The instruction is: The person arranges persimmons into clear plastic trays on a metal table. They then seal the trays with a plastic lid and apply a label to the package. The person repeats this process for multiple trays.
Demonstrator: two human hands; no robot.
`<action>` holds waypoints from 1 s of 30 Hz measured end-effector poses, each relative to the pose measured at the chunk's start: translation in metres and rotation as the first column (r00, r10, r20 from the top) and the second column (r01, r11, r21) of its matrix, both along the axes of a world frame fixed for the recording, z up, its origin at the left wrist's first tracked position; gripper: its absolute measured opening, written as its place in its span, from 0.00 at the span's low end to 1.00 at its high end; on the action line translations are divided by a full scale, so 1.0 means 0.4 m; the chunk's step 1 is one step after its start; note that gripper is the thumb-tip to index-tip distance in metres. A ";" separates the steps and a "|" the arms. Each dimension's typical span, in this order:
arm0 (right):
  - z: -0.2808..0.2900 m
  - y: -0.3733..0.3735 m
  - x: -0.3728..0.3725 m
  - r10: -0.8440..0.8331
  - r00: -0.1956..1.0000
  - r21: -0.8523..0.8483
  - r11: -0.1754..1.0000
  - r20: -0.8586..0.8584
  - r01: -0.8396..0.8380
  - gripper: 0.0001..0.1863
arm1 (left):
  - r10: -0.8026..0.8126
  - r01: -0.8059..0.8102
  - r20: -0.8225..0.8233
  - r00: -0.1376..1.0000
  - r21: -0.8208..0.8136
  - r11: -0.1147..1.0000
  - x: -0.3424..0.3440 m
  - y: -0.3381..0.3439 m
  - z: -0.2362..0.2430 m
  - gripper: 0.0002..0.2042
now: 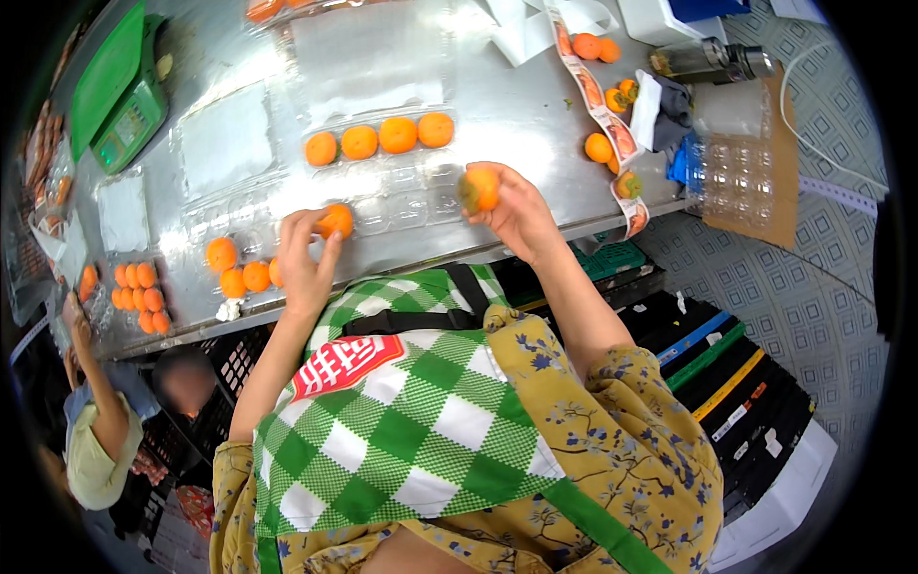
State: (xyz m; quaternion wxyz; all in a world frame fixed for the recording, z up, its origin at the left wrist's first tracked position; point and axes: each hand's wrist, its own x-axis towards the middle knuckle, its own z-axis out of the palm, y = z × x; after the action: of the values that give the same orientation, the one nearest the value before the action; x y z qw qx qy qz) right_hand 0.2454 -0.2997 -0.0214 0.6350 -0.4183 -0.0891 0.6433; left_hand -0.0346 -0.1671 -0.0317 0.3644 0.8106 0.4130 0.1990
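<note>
We cannot see the undersides of the two orange fruits (335, 221) (481, 188); fingers (308, 251) of both hands cover them. Far fruits (263, 10) are cut by the top edge. The green scale (120, 91) display is too small to read. The left co-worker (100, 421) sits partly behind the worktop (497, 115) and the picture's dark rim.

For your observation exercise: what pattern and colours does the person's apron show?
A green-and-white check, clearest in the head view on the apron.
</note>
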 end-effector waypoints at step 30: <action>0.010 0.073 -0.153 0.215 0.545 -0.078 0.961 0.811 -0.264 0.24 | 0.156 0.127 0.209 0.965 -0.899 0.418 0.120 -0.017 0.087 0.23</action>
State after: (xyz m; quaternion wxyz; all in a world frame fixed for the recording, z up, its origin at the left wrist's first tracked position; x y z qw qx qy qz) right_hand 0.1843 -0.2706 -0.0174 0.4404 -0.6328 -0.4426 0.4580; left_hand 0.0134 -0.1740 0.0032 0.7926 0.4480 0.4102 0.0524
